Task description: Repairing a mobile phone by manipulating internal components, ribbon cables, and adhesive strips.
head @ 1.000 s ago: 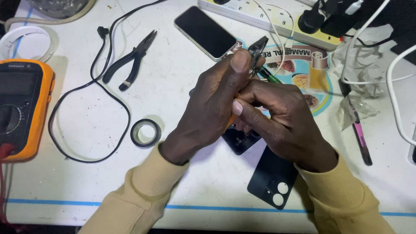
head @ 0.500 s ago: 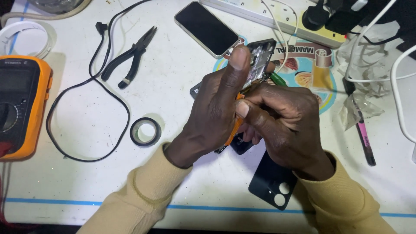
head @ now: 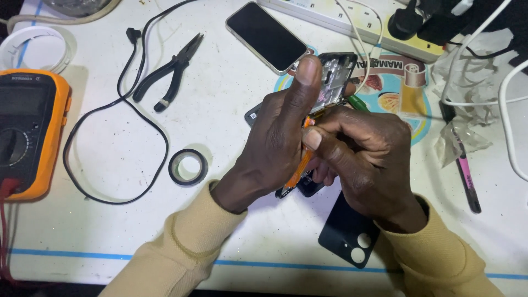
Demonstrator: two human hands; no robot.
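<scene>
- Head view: opened phone (head: 335, 71) lifted off the white table (head: 110, 236) and tilted toward the camera, bare internals facing up, presumably for a clear look at the parts.
- Left hand (head: 275, 148) wrapped around the phone's left edge, thumb pressed along the upper rim, fingers closed on the frame for a steady hold.
- Right hand (head: 363, 159) curled over the lower half, fingertips pinched together at an orange flex strip (head: 300, 165); a green-handled tool (head: 357, 103) poking out above the knuckles, exact grip hidden.
- Black back cover (head: 346, 234) laid aside just below the right wrist, out of the way.
- Second phone (head: 267, 36), pliers (head: 170, 71), tape roll (head: 188, 166) and orange multimeter (head: 33, 137) parked around, within reach.
</scene>
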